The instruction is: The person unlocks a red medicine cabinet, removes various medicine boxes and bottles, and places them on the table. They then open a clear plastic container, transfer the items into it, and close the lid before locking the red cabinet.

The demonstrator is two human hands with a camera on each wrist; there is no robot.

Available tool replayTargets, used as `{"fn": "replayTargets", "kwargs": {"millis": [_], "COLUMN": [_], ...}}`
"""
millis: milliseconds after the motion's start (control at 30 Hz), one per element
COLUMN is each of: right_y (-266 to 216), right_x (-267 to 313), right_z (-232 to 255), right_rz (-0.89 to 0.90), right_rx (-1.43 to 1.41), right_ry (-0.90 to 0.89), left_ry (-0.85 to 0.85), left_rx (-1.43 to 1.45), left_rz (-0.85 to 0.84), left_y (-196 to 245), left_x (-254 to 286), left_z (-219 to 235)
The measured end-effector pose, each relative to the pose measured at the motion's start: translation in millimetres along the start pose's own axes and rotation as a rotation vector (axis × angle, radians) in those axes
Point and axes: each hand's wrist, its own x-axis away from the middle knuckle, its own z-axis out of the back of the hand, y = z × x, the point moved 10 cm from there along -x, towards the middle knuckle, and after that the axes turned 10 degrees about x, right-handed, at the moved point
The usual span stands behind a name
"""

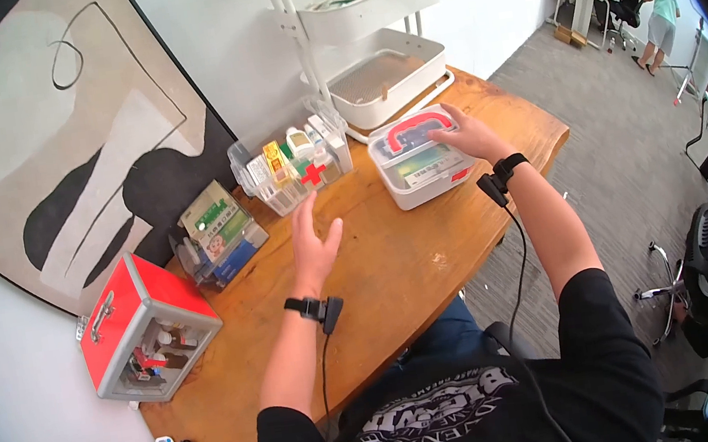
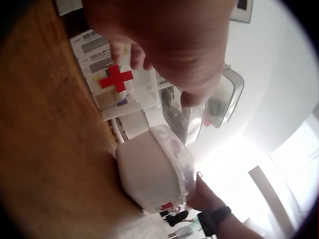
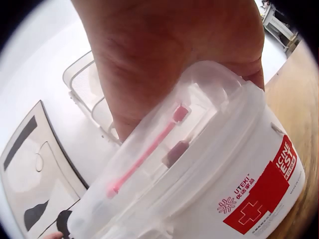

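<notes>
A white medicine box [image 1: 424, 178] with a translucent lid and red handle [image 1: 419, 129] stands at the table's right. My right hand [image 1: 472, 136] rests on the lid's right side, thumb extended over the top; in the right wrist view the hand [image 3: 174, 55] covers the lid's edge and its fingertips are mostly hidden. My left hand [image 1: 315, 248] hovers over the table with fingers extended, holding nothing, in front of a clear bin [image 1: 284, 196] with a red cross, packed with cartons and bottles. The left wrist view shows that hand [image 2: 164, 45] above the box [image 2: 149, 169].
Left of the bin are a stack of cartons [image 1: 219, 225] and a red case [image 1: 121, 319] with silver edges. A white tiered cart [image 1: 372, 17] stands behind the table [image 1: 362, 282]. Two small devices lie at the near left corner. Two people are far off at right.
</notes>
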Motion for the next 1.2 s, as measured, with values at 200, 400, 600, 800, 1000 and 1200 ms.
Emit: {"fn": "replayTargets", "kwargs": {"millis": [200,400,600,800,1000,1200], "right_y": [-87,-177,-205,-206,-199,-201], "right_x": [53,145,163,172,187,196], "right_z": [-57,-117,-159,-179,-183,-175], "right_rz": [0.258,0.294,0.585,0.636,0.485,0.476], "right_rx": [-0.053,-0.082,-0.653,-0.783,-0.771,-0.74], "right_ry": [-0.153,-0.28,-0.305,-0.485,-0.43,-0.391], "left_ry": [0.078,0.225,0.612,0.549,0.41,0.356], "left_rx": [0.424,0.585,0.339,0.413,0.51,0.288], "left_rz": [0.234,0.254,0.432,0.454,0.318,0.388], "left_y": [-13,13,3,15,46,44], "left_x": [77,112,174,217,227,223], "left_z": [12,59,129,131,99,110]}}
